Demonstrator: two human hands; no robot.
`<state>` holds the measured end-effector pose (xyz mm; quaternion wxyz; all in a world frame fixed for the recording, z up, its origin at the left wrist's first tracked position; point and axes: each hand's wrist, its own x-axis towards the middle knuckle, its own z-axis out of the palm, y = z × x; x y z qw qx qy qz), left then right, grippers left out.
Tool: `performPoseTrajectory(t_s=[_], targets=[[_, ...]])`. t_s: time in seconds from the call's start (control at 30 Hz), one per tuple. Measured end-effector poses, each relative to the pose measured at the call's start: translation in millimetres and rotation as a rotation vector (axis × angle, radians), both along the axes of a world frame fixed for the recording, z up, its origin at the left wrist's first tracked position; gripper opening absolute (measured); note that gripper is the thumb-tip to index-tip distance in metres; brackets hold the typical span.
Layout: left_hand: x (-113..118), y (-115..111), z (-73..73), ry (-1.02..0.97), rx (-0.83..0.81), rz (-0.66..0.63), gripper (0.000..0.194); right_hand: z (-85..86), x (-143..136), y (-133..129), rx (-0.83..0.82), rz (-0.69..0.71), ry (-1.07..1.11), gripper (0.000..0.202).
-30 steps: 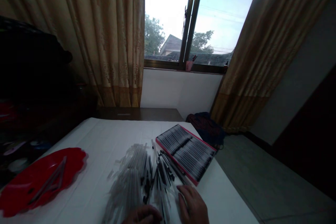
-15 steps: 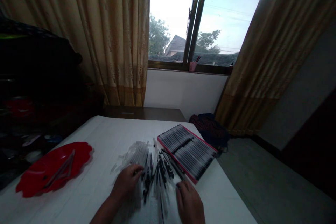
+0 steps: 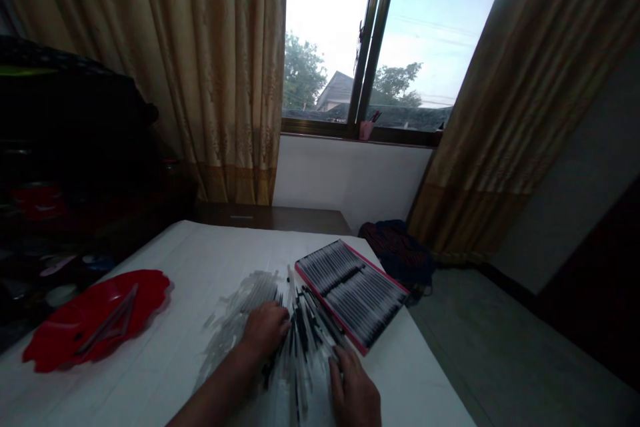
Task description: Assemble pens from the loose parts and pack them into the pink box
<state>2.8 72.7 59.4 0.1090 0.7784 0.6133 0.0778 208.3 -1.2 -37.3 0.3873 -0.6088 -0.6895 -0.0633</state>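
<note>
In the head view my left hand point(image 3: 267, 328) is closed with its fingers curled down at the left edge of a pile of black pen parts point(image 3: 301, 327); what lies in the fingers is hidden. My right hand point(image 3: 354, 387) is closed at the pile's right side, thumb against fingers, and a pale clear pen barrel point(image 3: 326, 341) runs up and left from the fingertips. Many clear plastic tubes point(image 3: 257, 290) lie in a spread left of and under my left arm. Beyond my right hand sits a red-edged box point(image 3: 367, 351) packed with two rows of dark-ended pens point(image 3: 370, 297).
A red scalloped dish point(image 3: 153, 280) with clear strips in it stands at the left on the white table point(image 3: 210, 247). Dark clutter fills the far left. Past the table's right edge a dark cloth bundle point(image 3: 395, 247) rests on the floor. A pink cup point(image 3: 366, 130) is on the windowsill.
My left hand has moved right and slightly up, over the left side of the black parts. My right hand stays by the pile, a little lower and to the left in view.
</note>
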Motion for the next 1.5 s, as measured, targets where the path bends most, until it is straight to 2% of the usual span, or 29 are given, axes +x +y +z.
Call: performPoseTrajectory(t_s=[0.17,0.3,0.43,0.53,0.63,0.73,0.83,0.9,0.97,1.07,1.17,1.5], targets=[[13,1,-1.9,0.011,-0.023,0.048,0.021,-0.2,0,1,0.025,-0.010,-0.023,0.033],[18,5,-4.2,-0.056,-0.063,0.104,0.016,0.0,0,2,0.031,0.003,-0.024,0.034],[15,8,-5.5,-0.217,-0.100,0.146,0.009,-2.4,0,4,0.033,-0.004,0.003,0.037],[13,4,-6.6,-0.417,-0.127,0.135,0.007,-4.9,0,5,0.017,-0.001,0.071,0.040],[12,-8,-9.4,-0.669,-0.196,0.094,0.017,-3.3,2,3,-0.007,0.047,0.238,0.042],[13,-26,-14.0,-0.899,-0.292,0.078,0.034,6.2,5,2,-0.057,0.076,0.476,0.037],[13,-44,-17.9,-1.035,-0.321,0.093,0.042,24.3,7,4,-0.096,0.046,0.778,0.039],[12,-53,-19.3,-1.085,-0.303,0.097,0.040,40.4,4,6,-0.131,0.037,1.013,0.045],[12,-60,-18.9,-1.129,-0.257,0.073,0.036,57.8,-3,8,-0.211,0.093,1.241,0.045],[12,-66,-14.3,-1.147,-0.205,0.037,0.031,79.7,-17,9,-0.286,0.210,1.532,0.043],[12,-70,-6.6,-1.079,-0.189,0.030,0.028,90.3,-28,8,-0.290,0.261,1.657,0.044],[14,-75,6.0,-0.910,-0.128,-0.003,0.018,96.4,-39,3,-0.303,0.299,1.584,0.042]])
